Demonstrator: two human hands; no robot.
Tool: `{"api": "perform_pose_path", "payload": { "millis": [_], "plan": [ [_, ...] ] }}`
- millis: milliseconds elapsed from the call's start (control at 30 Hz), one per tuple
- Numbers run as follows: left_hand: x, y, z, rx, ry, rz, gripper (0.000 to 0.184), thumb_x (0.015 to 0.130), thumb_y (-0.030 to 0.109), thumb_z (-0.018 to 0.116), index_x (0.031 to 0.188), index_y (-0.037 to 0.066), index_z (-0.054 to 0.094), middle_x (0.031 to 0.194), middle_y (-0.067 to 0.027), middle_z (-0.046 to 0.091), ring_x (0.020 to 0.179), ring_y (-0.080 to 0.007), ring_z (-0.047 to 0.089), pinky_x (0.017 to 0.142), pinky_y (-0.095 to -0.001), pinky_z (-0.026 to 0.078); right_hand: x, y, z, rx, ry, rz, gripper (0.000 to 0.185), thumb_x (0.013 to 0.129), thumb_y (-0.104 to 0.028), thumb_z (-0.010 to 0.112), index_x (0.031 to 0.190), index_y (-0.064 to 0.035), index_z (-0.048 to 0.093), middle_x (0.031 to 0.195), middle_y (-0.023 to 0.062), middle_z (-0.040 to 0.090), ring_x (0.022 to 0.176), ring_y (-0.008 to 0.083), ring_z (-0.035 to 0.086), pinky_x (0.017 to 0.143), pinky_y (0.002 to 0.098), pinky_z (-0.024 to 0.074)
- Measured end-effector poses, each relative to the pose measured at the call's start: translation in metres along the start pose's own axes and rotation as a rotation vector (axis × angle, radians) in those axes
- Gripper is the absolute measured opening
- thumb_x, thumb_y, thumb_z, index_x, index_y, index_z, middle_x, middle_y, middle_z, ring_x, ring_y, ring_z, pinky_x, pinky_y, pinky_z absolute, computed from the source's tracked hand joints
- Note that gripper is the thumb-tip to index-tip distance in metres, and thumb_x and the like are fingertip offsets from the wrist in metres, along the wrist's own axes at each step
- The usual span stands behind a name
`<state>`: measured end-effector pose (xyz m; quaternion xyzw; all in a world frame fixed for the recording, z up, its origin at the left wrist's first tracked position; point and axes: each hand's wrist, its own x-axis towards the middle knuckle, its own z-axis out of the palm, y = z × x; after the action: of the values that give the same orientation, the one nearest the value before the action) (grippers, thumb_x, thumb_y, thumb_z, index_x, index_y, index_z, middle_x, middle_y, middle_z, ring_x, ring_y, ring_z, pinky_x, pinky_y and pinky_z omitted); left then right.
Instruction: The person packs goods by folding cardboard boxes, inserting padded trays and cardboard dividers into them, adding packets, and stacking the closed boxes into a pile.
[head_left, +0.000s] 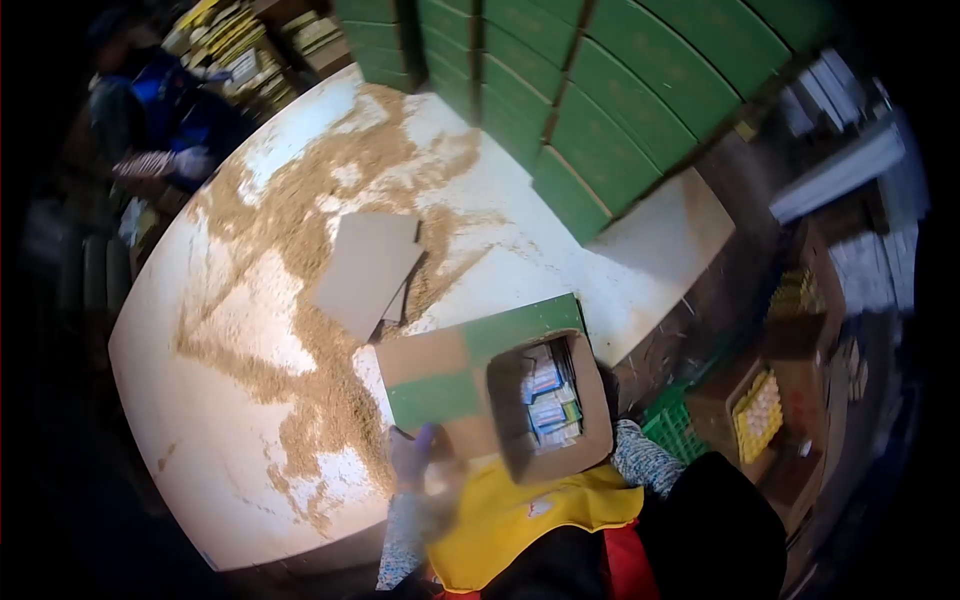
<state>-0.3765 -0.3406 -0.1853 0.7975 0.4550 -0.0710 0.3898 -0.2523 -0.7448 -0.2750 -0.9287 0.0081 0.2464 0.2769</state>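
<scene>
A small open cardboard box (504, 412) with blue, white and green packets (551, 398) inside is tilted toward me at the table's near edge. Beneath or beside it lies a green-and-brown carton panel (430, 398). My left hand (410, 455), in what looks like a pale lilac glove, is at the panel's near left corner. Motion blur hides how its fingers are set. On the right, my patterned sleeve (645, 457) reaches the box's right side. My right hand is mostly hidden there, so its grip does not show.
Brown crumbly material (330, 390) is strewn over the white table (250, 495). Flat cardboard sheets (370, 265) lie mid-table. Stacked green boxes (625, 110) stand behind. At right are a green crate (675, 432) and a carton with a yellow tray (757, 415). Another person (165, 120) stands far left.
</scene>
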Motion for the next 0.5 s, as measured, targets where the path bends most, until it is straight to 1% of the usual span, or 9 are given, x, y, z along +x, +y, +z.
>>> {"api": "perform_pose_path", "payload": {
  "millis": [67,100,167,200,267,300,333,400,500],
  "plan": [
    [-0.012,0.027,0.001,-0.038,-0.136,-0.042,0.067,0.068,0.049,0.074,0.105,-0.005,0.058,0.099,-0.0218,0.065,0.094,-0.0345,0.062,0.085,-0.0406,0.047,-0.027,0.022,0.0,0.059,-0.015,0.091,0.04,0.091,-0.026,0.055,0.125,-0.0067,0.049,0.106,0.0196,0.062,0.096,0.0321,0.061,0.08,0.0424,0.0492],
    [-0.006,0.027,0.01,-0.002,-0.18,0.002,0.067,0.068,0.049,0.074,0.105,-0.005,0.058,0.099,-0.0218,0.065,0.094,-0.0345,0.062,0.085,-0.0406,0.047,-0.032,0.027,0.002,0.093,-0.022,0.115,0.04,0.091,-0.027,0.055,0.125,-0.0065,0.048,0.106,0.0194,0.062,0.096,0.0319,0.061,0.08,0.0421,0.0491],
    [0.011,0.008,0.02,0.024,-0.182,-0.005,0.062,0.075,0.047,0.073,0.102,-0.007,0.061,0.095,-0.0167,0.067,0.087,-0.0257,0.063,0.079,-0.0354,0.049,-0.023,0.03,0.002,0.171,-0.001,0.111,0.042,0.091,-0.028,0.055,0.126,-0.006,0.048,0.108,0.0192,0.062,0.097,0.0314,0.061,0.082,0.0416,0.049],
    [0.021,0.001,0.018,0.026,-0.237,0.022,0.059,0.079,0.048,0.071,0.102,-0.005,0.062,0.095,-0.0131,0.068,0.084,-0.0207,0.062,0.075,-0.0326,0.049,-0.017,0.033,-0.002,0.216,0.017,0.112,0.043,0.091,-0.028,0.055,0.127,-0.0058,0.048,0.108,0.0191,0.062,0.097,0.0311,0.061,0.082,0.0413,0.0489],
    [0.008,0.042,0.008,-0.216,-0.562,-0.03,0.052,0.086,0.044,0.066,0.104,-0.004,0.062,0.091,-0.0085,0.068,0.078,-0.0169,0.061,0.072,-0.0296,0.049,-0.021,0.049,-0.016,0.274,0.076,0.15,0.044,0.092,-0.03,0.055,0.128,-0.0054,0.047,0.11,0.0189,0.062,0.098,0.0306,0.061,0.083,0.0407,0.0487],
    [0.033,0.014,0.022,-0.189,-0.564,0.021,0.044,0.094,0.045,0.056,0.087,0.002,0.067,0.081,-0.0066,0.064,0.069,-0.0161,0.058,0.062,-0.0325,0.049,-0.031,0.058,-0.025,0.312,0.106,0.167,0.045,0.092,-0.03,0.055,0.128,-0.0051,0.047,0.111,0.0188,0.061,0.098,0.0304,0.061,0.084,0.0404,0.0486],
    [0.034,0.01,0.03,-0.231,-0.553,-0.003,0.051,0.091,0.048,0.057,0.103,-0.001,0.065,0.09,-0.009,0.065,0.078,-0.0192,0.06,0.069,-0.0351,0.05,-0.041,0.065,-0.03,0.365,0.133,0.179,0.046,0.092,-0.031,0.055,0.129,-0.0049,0.047,0.111,0.0186,0.061,0.098,0.0301,0.061,0.084,0.0401,0.0486],
    [0.036,0.027,0.054,-0.124,-0.523,0.069,0.051,0.092,0.048,0.057,0.104,-0.001,0.063,0.092,-0.0094,0.064,0.08,-0.0197,0.059,0.072,-0.0356,0.05,-0.059,0.075,-0.031,0.459,0.16,0.191,0.047,0.092,-0.032,0.055,0.13,-0.0045,0.046,0.113,0.0184,0.061,0.099,0.0296,0.062,0.085,0.0395,0.0484],
    [0.031,0.063,0.105,0.079,-0.465,0.258,0.051,0.092,0.048,0.056,0.105,-0.002,0.06,0.094,-0.0099,0.062,0.084,-0.0206,0.058,0.076,-0.0364,0.049,-0.092,0.1,-0.029,0.622,0.205,0.215,0.05,0.093,-0.033,0.055,0.131,-0.0038,0.046,0.115,0.0181,0.061,0.1,0.0288,0.062,0.087,0.0386,0.0482]
  ]
}}
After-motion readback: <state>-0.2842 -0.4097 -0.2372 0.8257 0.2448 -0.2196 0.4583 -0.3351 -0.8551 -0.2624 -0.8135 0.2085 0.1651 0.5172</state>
